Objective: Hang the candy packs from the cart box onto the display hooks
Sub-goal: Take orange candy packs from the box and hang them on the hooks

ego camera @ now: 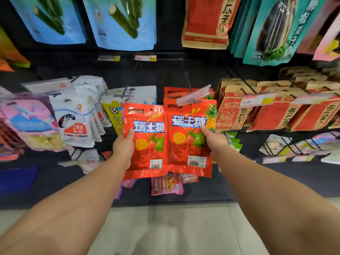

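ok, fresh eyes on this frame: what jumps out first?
Two bright red candy packs dead centre: the left hand grips one, the right hand holds the other under a clear price tag. Blue snack bags hang above; brown-and-red paper packs fill hooks to the right.

Price tag [193, 95] and hung pack [190, 137] block the hook.

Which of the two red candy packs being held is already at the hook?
The red pack in the right hand: its top sits under the hook's clear price tag. The left hand holds its pack free, punch hole empty.
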